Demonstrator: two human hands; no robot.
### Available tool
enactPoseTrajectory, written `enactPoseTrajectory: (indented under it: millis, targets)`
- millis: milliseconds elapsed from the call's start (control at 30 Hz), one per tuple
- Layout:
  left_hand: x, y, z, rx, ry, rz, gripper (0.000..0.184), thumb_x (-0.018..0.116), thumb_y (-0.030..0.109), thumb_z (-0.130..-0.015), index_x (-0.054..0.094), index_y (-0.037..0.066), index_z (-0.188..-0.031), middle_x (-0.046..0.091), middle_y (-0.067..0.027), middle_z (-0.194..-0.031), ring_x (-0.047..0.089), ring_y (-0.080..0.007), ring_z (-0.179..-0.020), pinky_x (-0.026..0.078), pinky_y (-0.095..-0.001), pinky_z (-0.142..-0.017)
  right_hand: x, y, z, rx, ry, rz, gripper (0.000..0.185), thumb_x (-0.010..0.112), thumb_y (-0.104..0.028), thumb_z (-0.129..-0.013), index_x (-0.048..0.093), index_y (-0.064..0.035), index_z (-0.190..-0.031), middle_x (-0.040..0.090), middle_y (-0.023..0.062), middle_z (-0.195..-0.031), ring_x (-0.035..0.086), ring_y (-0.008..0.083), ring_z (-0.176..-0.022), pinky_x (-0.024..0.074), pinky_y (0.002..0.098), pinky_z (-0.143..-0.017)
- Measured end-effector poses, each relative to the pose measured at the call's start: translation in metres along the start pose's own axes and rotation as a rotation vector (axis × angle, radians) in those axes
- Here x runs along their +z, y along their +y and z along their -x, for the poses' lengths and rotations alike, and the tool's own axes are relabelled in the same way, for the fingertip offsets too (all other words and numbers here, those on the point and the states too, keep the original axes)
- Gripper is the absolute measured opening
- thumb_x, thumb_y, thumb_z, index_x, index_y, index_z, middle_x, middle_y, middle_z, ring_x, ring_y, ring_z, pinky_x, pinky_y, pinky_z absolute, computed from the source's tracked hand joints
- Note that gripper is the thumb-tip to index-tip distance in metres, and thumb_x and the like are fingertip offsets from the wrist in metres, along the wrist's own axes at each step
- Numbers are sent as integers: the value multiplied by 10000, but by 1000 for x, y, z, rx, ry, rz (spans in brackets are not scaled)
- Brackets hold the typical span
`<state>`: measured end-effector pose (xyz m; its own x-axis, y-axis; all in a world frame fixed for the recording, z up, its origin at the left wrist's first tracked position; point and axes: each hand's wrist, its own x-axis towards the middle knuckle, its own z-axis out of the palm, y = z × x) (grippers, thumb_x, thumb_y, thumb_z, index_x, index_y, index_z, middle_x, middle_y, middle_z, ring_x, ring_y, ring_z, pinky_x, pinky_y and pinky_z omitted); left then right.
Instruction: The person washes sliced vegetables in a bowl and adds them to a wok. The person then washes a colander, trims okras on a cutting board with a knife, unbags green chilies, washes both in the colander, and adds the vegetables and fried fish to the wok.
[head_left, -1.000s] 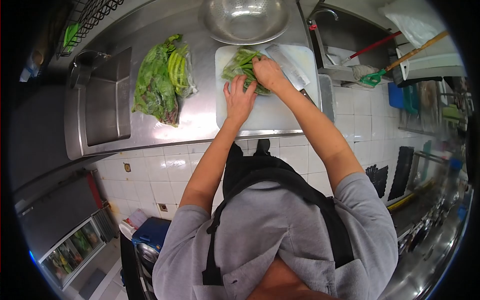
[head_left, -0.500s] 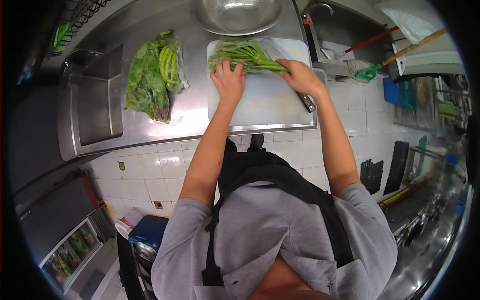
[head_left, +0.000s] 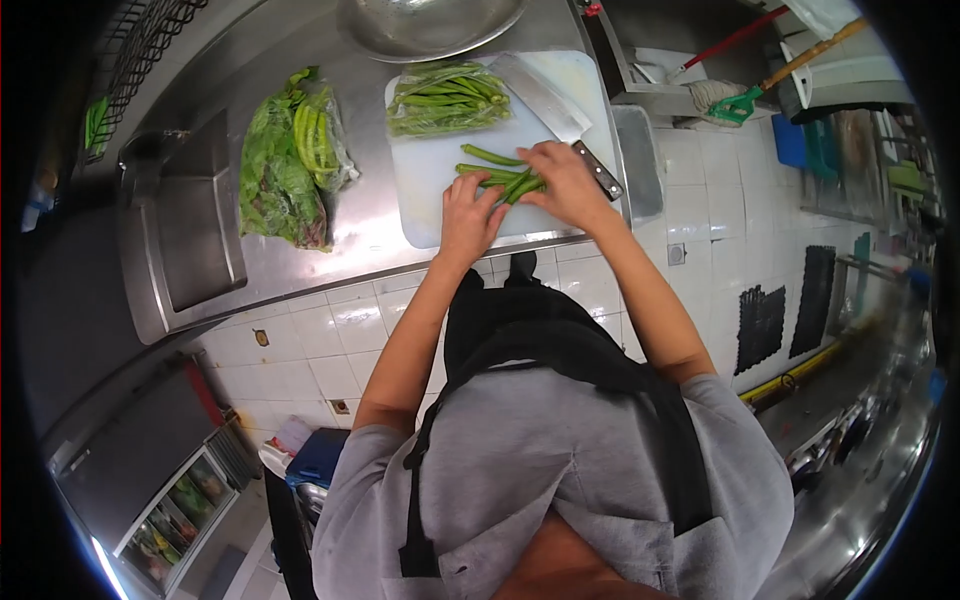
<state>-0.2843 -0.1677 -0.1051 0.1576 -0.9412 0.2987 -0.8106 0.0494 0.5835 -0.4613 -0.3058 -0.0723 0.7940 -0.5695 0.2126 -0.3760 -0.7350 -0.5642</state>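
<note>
Several loose green pods [head_left: 512,180] lie on the white cutting board [head_left: 425,215] near its front edge. My left hand [head_left: 472,212] closes on their left ends, and my right hand [head_left: 563,184] has its fingers closed around their right ends. Behind them, a clear plastic bag of green pods [head_left: 447,98] rests at the back left of the board. A cleaver [head_left: 548,100] lies flat at the board's right, its dark handle beside my right hand.
Bagged leafy greens [head_left: 283,165] and pods are left of the board. A metal colander [head_left: 432,22] stands behind it. A sink [head_left: 198,215] is at the far left, a plastic container [head_left: 637,160] at the board's right.
Several pods have come out of the bag toward the board's front, with both hands moved there. The bag now lies released behind them, and the cleaver's blade is uncovered.
</note>
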Motion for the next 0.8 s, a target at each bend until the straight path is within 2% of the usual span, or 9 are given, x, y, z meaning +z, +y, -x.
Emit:
enactPoseTrajectory:
  millis: [133,167,267,367,467,567,667,800]
  targets:
    - [18,10,0,15,84,-161,365,805,114,-760,705,105,-1110,603,-107,-1207,571,-305,-1138,408,-476,-964,-27,30,23,308,75,220,651,825,-130,-772,599,-64,-1379,592,173,-1175,582,376,-1084,493,440,-958]
    - [19,15,-3,18,106,-201,370,804,115,-755,704,116,-1111,604,-99,-1199,572,-297,-1135,396,-484,-972,-22,42,29,365,-31,184,605,735,-95,-850,553,-77,-1426,581,192,-1150,555,386,-1128,482,458,-979]
    - [38,22,-7,175,55,-222,359,778,119,-762,695,112,-1110,603,-89,-1188,567,-279,-1144,377,-493,-970,-20,53,32,377,-175,347,644,641,-44,-884,460,-79,-1501,600,230,-1155,595,417,-1079,497,485,-954]
    - [57,23,-22,230,-20,-244,273,733,112,-795,697,88,-1065,604,-87,-1191,565,-271,-1136,371,-493,-963,-53,29,54,527,-85,86,562,577,-26,-891,464,-47,-1442,645,285,-1049,639,472,-955,514,530,-864]
    - [53,36,-47,286,-48,-267,176,699,90,-814,698,69,-989,598,-90,-1194,556,-273,-1128,365,-500,-958,-77,6,100,554,38,-74,377,564,-48,-927,487,3,-1292,634,325,-876,629,510,-850,482,566,-755]
    - [69,35,-65,282,-56,-231,122,714,86,-802,696,72,-922,588,-84,-1172,546,-282,-1110,360,-520,-949,-71,2,153,629,-98,-46,180,564,-91,-967,473,23,-1073,633,321,-789,631,518,-808,473,571,-703]
    - [81,38,-79,239,-59,-157,133,745,103,-785,691,71,-903,572,-83,-1145,536,-291,-1087,356,-535,-941,-87,-30,155,793,-93,-85,199,576,-108,-968,470,44,-1040,635,331,-766,629,536,-794,471,601,-696]
    - [90,45,-94,209,-163,-235,160,759,120,-789,710,83,-937,618,-76,-1060,547,-283,-1048,356,-550,-953,-92,-44,156,760,-150,-27,206,576,-151,-993,467,23,-1013,650,304,-750,637,523,-767,489,602,-691]
